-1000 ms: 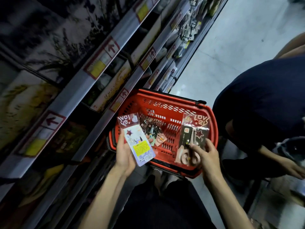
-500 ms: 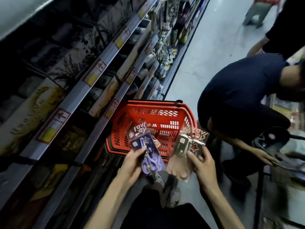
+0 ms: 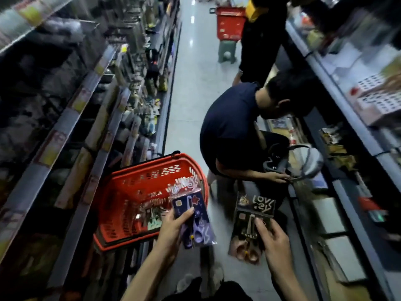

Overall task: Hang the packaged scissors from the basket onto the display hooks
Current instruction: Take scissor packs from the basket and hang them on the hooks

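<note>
My left hand grips a pack of purple-handled scissors on a dark blue card, held over the right rim of the red basket. My right hand pinches a second pack of pink-handled scissors on a dark card, out over the aisle floor to the right of the basket. Several more scissor packs lie inside the basket. No display hooks show clearly; the shelves are blurred.
Shelving runs along the left, more shelves along the right. A crouching person in a dark shirt blocks the aisle just ahead. Behind them stands another person with a second red basket on a stool.
My view has lifted from the basket up the aisle. Both hands have carried their packs right and clear of the basket; the right pack now hangs over the floor.
</note>
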`<state>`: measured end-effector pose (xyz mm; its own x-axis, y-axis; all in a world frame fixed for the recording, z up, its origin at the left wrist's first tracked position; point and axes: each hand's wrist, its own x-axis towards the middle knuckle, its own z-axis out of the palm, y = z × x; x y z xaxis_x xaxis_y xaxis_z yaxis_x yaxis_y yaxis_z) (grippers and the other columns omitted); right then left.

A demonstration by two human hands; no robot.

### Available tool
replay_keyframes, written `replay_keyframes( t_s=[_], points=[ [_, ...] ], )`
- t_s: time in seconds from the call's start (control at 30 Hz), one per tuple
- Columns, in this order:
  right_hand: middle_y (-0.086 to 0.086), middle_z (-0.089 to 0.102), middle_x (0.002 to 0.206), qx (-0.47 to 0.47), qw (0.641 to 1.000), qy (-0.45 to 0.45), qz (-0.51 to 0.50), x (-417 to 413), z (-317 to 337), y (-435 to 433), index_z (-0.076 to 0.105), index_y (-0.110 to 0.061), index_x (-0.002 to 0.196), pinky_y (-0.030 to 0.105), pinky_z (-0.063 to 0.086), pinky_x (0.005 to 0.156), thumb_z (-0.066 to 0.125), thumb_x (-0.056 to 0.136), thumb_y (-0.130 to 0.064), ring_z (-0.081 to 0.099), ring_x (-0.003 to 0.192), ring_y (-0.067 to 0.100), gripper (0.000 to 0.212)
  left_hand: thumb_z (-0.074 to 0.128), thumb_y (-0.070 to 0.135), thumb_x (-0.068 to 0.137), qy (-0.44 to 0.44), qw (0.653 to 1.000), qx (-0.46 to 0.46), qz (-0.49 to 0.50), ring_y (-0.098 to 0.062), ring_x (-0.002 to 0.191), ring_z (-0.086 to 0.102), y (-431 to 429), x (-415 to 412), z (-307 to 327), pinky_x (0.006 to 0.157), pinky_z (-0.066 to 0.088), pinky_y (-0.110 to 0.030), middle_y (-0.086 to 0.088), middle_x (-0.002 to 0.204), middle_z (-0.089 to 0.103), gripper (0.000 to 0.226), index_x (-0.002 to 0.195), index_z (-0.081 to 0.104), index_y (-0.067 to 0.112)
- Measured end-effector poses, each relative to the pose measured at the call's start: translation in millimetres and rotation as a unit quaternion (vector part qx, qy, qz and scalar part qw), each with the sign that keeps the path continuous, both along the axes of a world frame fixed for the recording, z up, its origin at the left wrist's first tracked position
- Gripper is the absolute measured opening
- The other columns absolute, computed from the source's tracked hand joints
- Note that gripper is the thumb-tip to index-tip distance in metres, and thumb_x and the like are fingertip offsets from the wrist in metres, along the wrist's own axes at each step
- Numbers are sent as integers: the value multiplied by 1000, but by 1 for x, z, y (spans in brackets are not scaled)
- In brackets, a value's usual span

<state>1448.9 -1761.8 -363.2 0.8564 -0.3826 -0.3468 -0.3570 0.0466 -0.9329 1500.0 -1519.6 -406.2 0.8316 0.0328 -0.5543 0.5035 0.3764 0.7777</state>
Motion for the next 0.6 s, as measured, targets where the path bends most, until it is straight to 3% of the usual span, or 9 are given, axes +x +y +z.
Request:
replay_keyframes(
  t_s=[0.07,0.13,0.27,0.33,0.43,0.5,0.6],
  points=[
    [-1,79,93,3,998,-2,-67,-17,3,-5,73,-13,102,9,51,66,63,100,-13,73,85,1,11,79,18,76,-24,998,19,-51,-35,107,74,-10,8,7,94,58,-44,-16,116,77,51,125,69,4],
    [-3,76,92,3,991,-3,-135,-31,6,-7,71,-14,102,8,50,59,62,100,-13,70,76,-5,10,80,19,77,-57,992,52,-99,-31,104,76,-17,16,13,94,58,-43,-11,112,79,45,120,71,9],
    [-11,78,89,-36,973,-16,-228,-63,10,-9,68,-19,106,11,52,63,61,100,-12,72,82,0,11,75,7,91,-121,967,99,-201,-8,94,76,-33,25,18,79,56,-21,9,101,81,22,110,73,18],
    [-7,77,93,-54,961,-24,-271,-84,8,-9,68,-19,106,14,54,67,61,100,-11,72,82,-1,12,79,14,91,-126,956,108,-243,-15,100,76,-40,23,13,85,59,-30,6,105,81,22,111,74,19],
    [-1,77,100,-71,939,-19,-336,-122,2,-12,69,-21,105,27,57,73,62,100,-13,74,92,14,12,87,38,76,-115,946,81,-292,-35,110,73,-56,15,8,97,56,-62,-7,114,79,46,117,74,22],
    [3,77,99,-74,919,-6,-386,-153,-1,-13,69,-24,99,32,58,74,63,99,-12,73,95,26,14,85,35,76,-128,937,92,-311,-37,110,73,-72,7,6,99,54,-65,-8,113,79,45,117,73,20],
    [7,77,96,-57,878,14,-475,-205,3,-11,71,-34,90,45,57,82,64,99,-13,73,93,35,24,80,13,88,-123,922,83,-359,-37,112,72,-106,-14,8,101,55,-59,-7,110,80,29,116,72,16]
  ],
)
